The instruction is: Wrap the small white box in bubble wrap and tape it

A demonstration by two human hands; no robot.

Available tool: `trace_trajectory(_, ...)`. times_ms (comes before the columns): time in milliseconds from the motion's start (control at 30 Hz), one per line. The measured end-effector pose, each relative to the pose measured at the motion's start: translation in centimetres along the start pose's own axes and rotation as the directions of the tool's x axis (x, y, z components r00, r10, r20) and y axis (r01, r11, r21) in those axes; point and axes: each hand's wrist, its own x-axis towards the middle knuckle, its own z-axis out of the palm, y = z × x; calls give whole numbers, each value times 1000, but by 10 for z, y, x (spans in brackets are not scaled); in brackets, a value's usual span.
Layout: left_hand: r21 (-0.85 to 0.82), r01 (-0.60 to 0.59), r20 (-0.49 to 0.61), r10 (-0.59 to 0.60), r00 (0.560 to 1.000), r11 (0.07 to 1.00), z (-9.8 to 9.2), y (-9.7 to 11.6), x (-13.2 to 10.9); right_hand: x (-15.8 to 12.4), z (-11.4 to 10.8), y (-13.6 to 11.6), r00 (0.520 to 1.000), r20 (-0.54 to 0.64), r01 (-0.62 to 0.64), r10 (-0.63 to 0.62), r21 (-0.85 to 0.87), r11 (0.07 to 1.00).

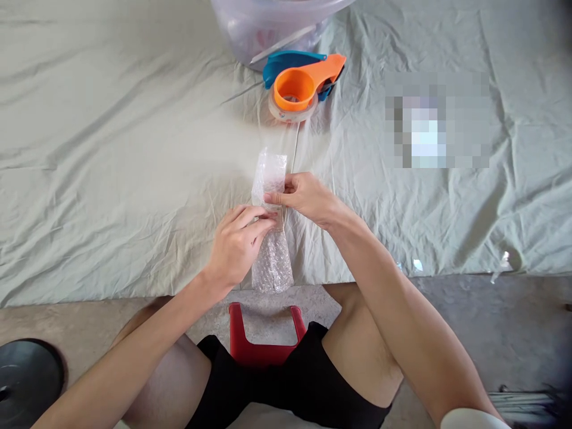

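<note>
- I see the bubble-wrap strip lying on the pale cloth, directly in front of the person; its long axis runs away from the body, from the near edge of the cloth toward the tape dispenser; the far end is lifted a little off the cloth.
- The left hand comes from the left side and lies over the middle of the strip; its fingers are close together and slightly curled, and the fingertips press on a small flat piece at the middle of the strip; I cannot tell what this piece is.
- The right hand comes from the right side, a little farther from the body than the left hand; its thumb and first finger pinch the right edge of the strip at nearly the same place, and the other fingers are folded behind.
- So both hands meet at the middle of the strip, one on each side of its long axis; the fingertips of the two hands almost touch; neither hand is clearly nearer to the strip, because both already touch it.
- A thin line of clear tape seems to run from the dispenser down to the right hand; it is faint, so I am not sure.
- The dispenser lies well apart from the hands, straight beyond the far end of the strip; behind it stands a clear plastic tub.
- A red stool shows between the person's legs.
</note>
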Motion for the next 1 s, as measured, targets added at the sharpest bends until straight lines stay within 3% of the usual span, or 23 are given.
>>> trace_trajectory(100,-120,98,10,-98,995,988,-1,2,3,-2,-2,-10,997,51,-54,53,29,998)
trace_trajectory(300,-185,261,21,-262,965,947,-4,7,7,-13,-6,-20,981,192,-10,5,21,1000)
trace_trajectory(500,-232,385,-50,-406,912,893,1,3,1,-18,8,-19,998,55,15,-16,8,1000)
trace_trajectory(667,-253,426,-5,-441,897,869,5,-9,-3,-23,14,-24,999,-43,2,-4,-61,998)
trace_trajectory(767,-295,442,63,-444,894,847,6,-19,-4,-29,15,-23,987,-120,80,-105,-196,977)
trace_trajectory(867,-330,453,123,-438,890,828,5,-24,0,-39,15,-17,937,-186,211,-297,-379,901)
trace_trajectory(1000,-361,455,201,-409,890,814,0,-20,6,-59,20,-4,911,-124,311,-393,-420,853)
